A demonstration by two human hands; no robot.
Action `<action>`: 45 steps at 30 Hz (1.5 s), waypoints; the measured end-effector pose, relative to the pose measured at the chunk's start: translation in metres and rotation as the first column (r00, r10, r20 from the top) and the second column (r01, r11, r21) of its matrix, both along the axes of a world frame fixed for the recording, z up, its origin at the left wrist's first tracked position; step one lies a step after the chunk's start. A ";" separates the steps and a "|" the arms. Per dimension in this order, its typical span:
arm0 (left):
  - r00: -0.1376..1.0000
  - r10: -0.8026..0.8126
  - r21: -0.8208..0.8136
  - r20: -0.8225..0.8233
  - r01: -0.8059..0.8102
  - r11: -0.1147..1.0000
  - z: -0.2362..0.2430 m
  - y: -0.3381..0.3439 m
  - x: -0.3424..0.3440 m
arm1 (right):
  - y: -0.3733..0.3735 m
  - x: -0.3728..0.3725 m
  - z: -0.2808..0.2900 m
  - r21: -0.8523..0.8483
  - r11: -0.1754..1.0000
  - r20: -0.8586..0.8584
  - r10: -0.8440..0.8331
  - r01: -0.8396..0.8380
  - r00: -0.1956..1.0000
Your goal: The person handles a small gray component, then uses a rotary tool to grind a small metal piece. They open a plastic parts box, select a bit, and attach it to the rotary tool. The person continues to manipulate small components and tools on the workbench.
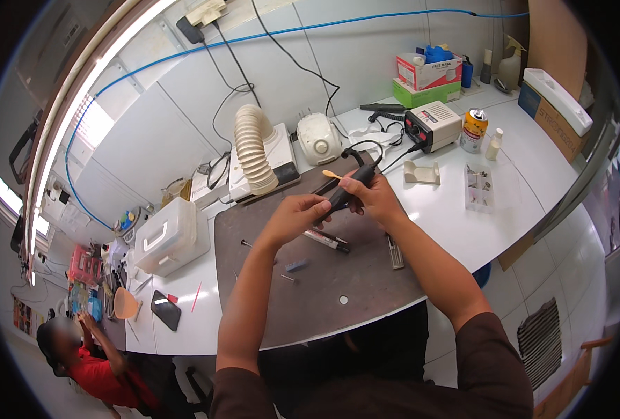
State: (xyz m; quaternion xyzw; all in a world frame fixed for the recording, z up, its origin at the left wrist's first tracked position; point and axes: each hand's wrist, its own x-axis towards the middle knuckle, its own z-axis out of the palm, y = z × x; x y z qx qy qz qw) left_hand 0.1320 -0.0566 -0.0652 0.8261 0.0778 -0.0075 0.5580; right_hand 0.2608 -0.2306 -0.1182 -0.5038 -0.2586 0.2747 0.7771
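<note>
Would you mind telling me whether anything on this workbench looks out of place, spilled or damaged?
Nothing stands out. Both hands, left hand and right hand, hold a black rotary handpiece over the dark work mat. A pen-like tool, a metal file and small bits lie loose on the mat, with no spill or breakage visible.

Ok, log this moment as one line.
left hand: on handpiece tip | right hand: grips black handpiece | under: grey mat | nearby: marker, control box
</note>
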 end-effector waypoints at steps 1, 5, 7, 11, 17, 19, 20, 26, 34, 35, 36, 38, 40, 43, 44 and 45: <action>0.999 0.009 0.075 0.034 -0.011 0.997 -0.001 0.006 -0.006 | 0.000 -0.001 0.001 0.019 1.000 -0.032 -0.017 0.018 0.999; 0.990 0.114 0.211 0.081 -0.128 0.969 -0.001 0.019 -0.027 | 0.002 -0.002 -0.001 0.048 0.999 -0.117 -0.012 0.018 0.993; 0.988 0.116 0.164 0.099 -0.131 0.978 -0.002 0.016 -0.032 | 0.003 -0.004 -0.004 0.036 0.999 -0.135 -0.006 0.010 0.991; 0.984 0.143 -0.023 0.103 -0.141 0.990 -0.006 0.021 -0.038 | 0.003 -0.004 -0.005 0.074 0.997 -0.109 0.037 -0.029 0.993; 0.971 0.190 -0.103 0.147 -0.176 0.979 -0.010 0.018 -0.044 | 0.003 -0.003 -0.001 0.059 0.995 -0.182 0.088 -0.078 0.979; 0.941 0.117 0.304 0.317 -0.218 0.927 -0.009 0.008 -0.039 | 0.005 -0.011 0.003 0.052 0.996 -0.181 0.085 -0.077 0.980; 0.921 0.057 0.487 0.385 -0.255 0.836 -0.006 0.001 -0.036 | 0.006 -0.015 0.005 0.049 0.996 -0.179 0.084 -0.076 0.980; 0.999 -0.052 0.154 0.012 0.049 0.987 0.003 -0.001 -0.001 | 0.003 -0.017 0.007 -0.054 0.998 -0.002 0.039 -0.039 0.999; 0.852 0.107 0.498 0.512 -0.396 0.771 -0.037 -0.038 0.009 | 0.011 -0.017 -0.006 -0.086 0.984 -0.064 -0.163 0.157 0.985; 0.833 0.102 0.509 0.544 -0.425 0.749 -0.037 -0.040 0.009 | 0.011 -0.017 -0.006 -0.095 0.982 -0.069 -0.171 0.164 0.983; 0.821 0.071 0.526 0.567 -0.427 0.736 -0.039 -0.040 0.010 | 0.011 -0.017 -0.006 -0.103 0.980 -0.074 -0.179 0.171 0.981; 0.796 0.006 0.561 0.605 -0.431 0.706 -0.040 -0.039 0.010 | 0.010 -0.017 -0.004 -0.138 0.975 -0.066 -0.185 0.175 0.980; 0.768 -0.032 0.581 0.640 -0.456 0.675 -0.040 -0.040 0.008 | 0.007 -0.016 0.000 -0.189 0.967 -0.041 -0.182 0.171 0.983; 0.748 -0.066 0.594 0.660 -0.466 0.656 -0.043 -0.036 0.008 | 0.008 -0.021 0.006 -0.230 0.955 -0.042 -0.203 0.188 0.978; 0.747 -0.072 0.595 0.661 -0.463 0.657 -0.045 -0.035 0.009 | 0.008 -0.021 0.005 -0.213 0.959 -0.053 -0.201 0.185 0.978; 0.760 -0.053 0.579 0.648 -0.447 0.682 -0.047 -0.031 0.008 | 0.007 -0.020 0.005 -0.195 0.964 -0.063 -0.198 0.183 0.978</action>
